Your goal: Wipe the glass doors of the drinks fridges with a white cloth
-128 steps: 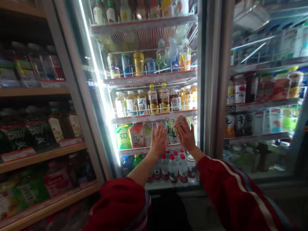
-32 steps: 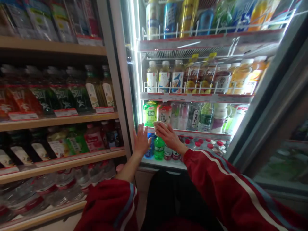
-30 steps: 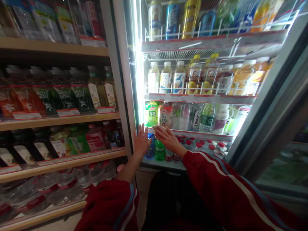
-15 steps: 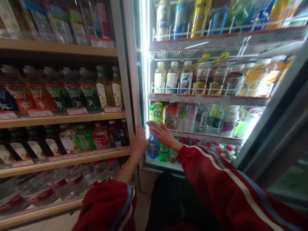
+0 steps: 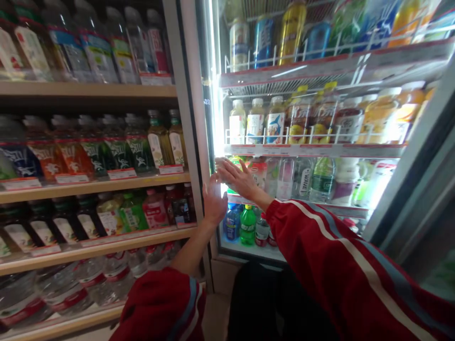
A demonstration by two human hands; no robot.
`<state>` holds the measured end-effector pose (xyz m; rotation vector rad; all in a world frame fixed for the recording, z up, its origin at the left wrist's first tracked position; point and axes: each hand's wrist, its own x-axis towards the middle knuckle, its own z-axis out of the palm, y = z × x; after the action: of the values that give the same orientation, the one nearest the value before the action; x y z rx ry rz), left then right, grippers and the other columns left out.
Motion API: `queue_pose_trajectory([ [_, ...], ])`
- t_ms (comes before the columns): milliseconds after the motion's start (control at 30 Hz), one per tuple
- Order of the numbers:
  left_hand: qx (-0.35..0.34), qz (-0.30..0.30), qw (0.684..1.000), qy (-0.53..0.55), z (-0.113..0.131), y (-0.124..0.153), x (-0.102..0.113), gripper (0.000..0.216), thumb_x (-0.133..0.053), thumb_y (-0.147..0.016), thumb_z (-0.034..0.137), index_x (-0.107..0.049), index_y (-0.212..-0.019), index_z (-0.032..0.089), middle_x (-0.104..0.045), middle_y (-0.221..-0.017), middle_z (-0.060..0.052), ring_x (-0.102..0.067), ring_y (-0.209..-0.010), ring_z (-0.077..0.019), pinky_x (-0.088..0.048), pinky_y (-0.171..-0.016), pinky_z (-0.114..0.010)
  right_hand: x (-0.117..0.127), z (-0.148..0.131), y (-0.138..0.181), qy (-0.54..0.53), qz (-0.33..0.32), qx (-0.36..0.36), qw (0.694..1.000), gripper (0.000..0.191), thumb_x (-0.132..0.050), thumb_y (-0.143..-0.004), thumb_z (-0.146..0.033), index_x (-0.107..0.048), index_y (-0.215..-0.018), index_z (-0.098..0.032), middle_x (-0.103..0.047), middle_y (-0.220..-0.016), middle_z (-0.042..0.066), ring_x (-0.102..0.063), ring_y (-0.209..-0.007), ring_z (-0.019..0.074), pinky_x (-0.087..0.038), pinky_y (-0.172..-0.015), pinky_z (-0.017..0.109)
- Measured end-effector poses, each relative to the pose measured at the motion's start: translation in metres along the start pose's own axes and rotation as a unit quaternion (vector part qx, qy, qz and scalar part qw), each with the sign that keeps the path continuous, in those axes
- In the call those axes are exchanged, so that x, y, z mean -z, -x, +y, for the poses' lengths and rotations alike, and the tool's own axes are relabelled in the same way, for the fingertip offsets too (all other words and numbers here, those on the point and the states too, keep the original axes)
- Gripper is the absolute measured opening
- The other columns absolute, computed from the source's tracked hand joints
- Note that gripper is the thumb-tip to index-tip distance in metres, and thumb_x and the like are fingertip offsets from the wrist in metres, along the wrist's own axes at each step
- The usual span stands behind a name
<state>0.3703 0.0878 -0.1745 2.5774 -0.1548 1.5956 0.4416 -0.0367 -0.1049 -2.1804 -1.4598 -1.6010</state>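
Note:
My right hand (image 5: 239, 180) presses a small pale cloth (image 5: 221, 165) flat against the glass door (image 5: 355, 189) of a lit drinks cooler, at the level of the shelf with green and pink bottles (image 5: 256, 171). Only a corner of the cloth shows past my fingertips. My left hand (image 5: 213, 204) lies open just below it, palm on the glass by the door's left frame (image 5: 194, 142). Both arms wear red sleeves with white stripes.
Wooden shelves (image 5: 92, 187) of bottled drinks run along the left. Inside the cooler are cans (image 5: 265, 40) on top, tea and juice bottles (image 5: 273, 123) below, and small bottles (image 5: 247, 225) at the bottom. A second cooler door's frame (image 5: 408, 189) slants at right.
My right hand has slid the cloth left across the glass and then up to the door's left edge. My left hand followed it leftwards, and my view turned left.

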Motion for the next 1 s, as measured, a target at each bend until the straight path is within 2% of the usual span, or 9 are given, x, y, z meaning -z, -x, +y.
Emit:
queue_pose_trajectory([
  [67, -0.009, -0.009, 0.999, 0.030, 0.008, -0.011, -0.005, 0.059, -0.030, -0.093, 0.025, -0.007, -0.147, 0.017, -0.028, -0.151, -0.012, -0.023, -0.140, -0.0195, -0.023, -0.113, -0.044, 0.006, 0.004, 0.008, 0.000, -0.003, 0.012, 1.000, 0.050, -0.045, -0.091, -0.029, -0.037, -0.137, -0.014, -0.039, -0.145, 0.013, -0.032, -0.136, 0.0192, -0.010, -0.116, 0.047],
  [167, 0.020, -0.015, 0.998, 0.058, 0.017, -0.022, -0.016, 0.060, -0.028, -0.094, 0.025, -0.003, -0.148, 0.018, -0.027, -0.151, -0.011, -0.025, -0.139, -0.0194, -0.026, -0.112, -0.044, 0.016, 0.015, 0.024, 0.002, -0.008, 0.013, 1.000, 0.058, -0.049, -0.088, -0.035, -0.033, -0.139, -0.013, -0.039, -0.144, 0.014, -0.030, -0.137, 0.0207, -0.009, -0.116, 0.047],
  [300, 0.056, 0.015, 0.998, 0.035, 0.026, -0.036, -0.027, 0.067, -0.036, -0.093, 0.040, -0.004, -0.147, 0.017, -0.023, -0.151, -0.015, -0.020, -0.140, -0.0250, -0.014, -0.113, -0.054, 0.034, 0.035, 0.050, 0.010, -0.005, -0.029, 1.000, 0.058, -0.048, -0.087, -0.035, -0.033, -0.139, -0.016, -0.035, -0.147, 0.013, -0.024, -0.139, 0.0233, -0.006, -0.115, 0.052],
  [433, 0.050, 0.036, 0.998, 0.003, 0.033, -0.050, -0.032, 0.072, -0.041, -0.090, 0.046, -0.010, -0.147, 0.013, -0.023, -0.151, -0.016, -0.014, -0.141, -0.0265, -0.004, -0.114, -0.054, 0.052, 0.051, 0.073, 0.032, 0.014, -0.066, 0.997, 0.056, -0.046, -0.085, -0.024, -0.033, -0.139, -0.018, -0.033, -0.148, 0.012, -0.021, -0.140, 0.0232, -0.007, -0.114, 0.054],
  [533, 0.004, 0.062, 0.998, -0.016, 0.037, -0.046, -0.038, 0.064, -0.038, -0.092, 0.043, -0.019, -0.145, 0.012, -0.028, -0.149, -0.018, -0.020, -0.140, -0.0264, -0.002, -0.114, -0.053, 0.058, 0.052, 0.084, 0.044, 0.028, -0.072, 0.996, 0.057, -0.044, -0.084, -0.019, -0.033, -0.139, -0.018, -0.034, -0.147, 0.012, -0.022, -0.140, 0.0229, -0.008, -0.113, 0.054],
  [667, -0.139, 0.077, 0.987, -0.028, 0.040, -0.030, -0.046, 0.058, -0.042, -0.091, 0.038, -0.027, -0.142, 0.014, -0.038, -0.144, -0.017, -0.024, -0.139, -0.0245, 0.001, -0.114, -0.051, 0.061, 0.048, 0.093, 0.037, 0.002, -0.046, 0.998, 0.055, -0.043, -0.084, -0.017, -0.035, -0.139, -0.020, -0.038, -0.146, 0.011, -0.024, -0.139, 0.0223, -0.009, -0.113, 0.053],
  [733, -0.167, 0.078, 0.982, -0.031, 0.037, -0.031, -0.045, 0.056, -0.043, -0.091, 0.034, -0.027, -0.142, 0.017, -0.040, -0.143, -0.015, -0.024, -0.139, -0.0231, 0.002, -0.114, -0.051, 0.063, 0.048, 0.097, 0.035, -0.002, -0.043, 0.998, 0.054, -0.043, -0.084, -0.017, -0.037, -0.138, -0.018, -0.038, -0.145, 0.012, -0.024, -0.139, 0.0231, -0.010, -0.113, 0.054],
  [900, -0.064, 0.112, 0.991, -0.021, 0.025, -0.059, -0.038, 0.059, -0.043, -0.091, 0.029, -0.022, -0.144, 0.016, -0.033, -0.146, -0.017, -0.023, -0.139, -0.0243, 0.002, -0.114, -0.053, 0.071, 0.061, 0.102, 0.048, 0.014, -0.068, 0.996, 0.055, -0.043, -0.083, -0.016, -0.038, -0.137, -0.016, -0.036, -0.146, 0.013, -0.022, -0.140, 0.0243, -0.009, -0.113, 0.055],
  [1000, -0.069, 0.112, 0.991, -0.019, 0.031, -0.060, -0.039, 0.059, -0.043, -0.091, 0.030, -0.023, -0.144, 0.014, -0.033, -0.146, -0.019, -0.018, -0.141, -0.0239, 0.003, -0.113, -0.052, 0.074, 0.063, 0.107, 0.065, 0.013, -0.079, 0.995, 0.053, -0.042, -0.083, -0.016, -0.040, -0.136, -0.016, -0.038, -0.145, 0.013, -0.023, -0.140, 0.0244, -0.009, -0.113, 0.055],
])
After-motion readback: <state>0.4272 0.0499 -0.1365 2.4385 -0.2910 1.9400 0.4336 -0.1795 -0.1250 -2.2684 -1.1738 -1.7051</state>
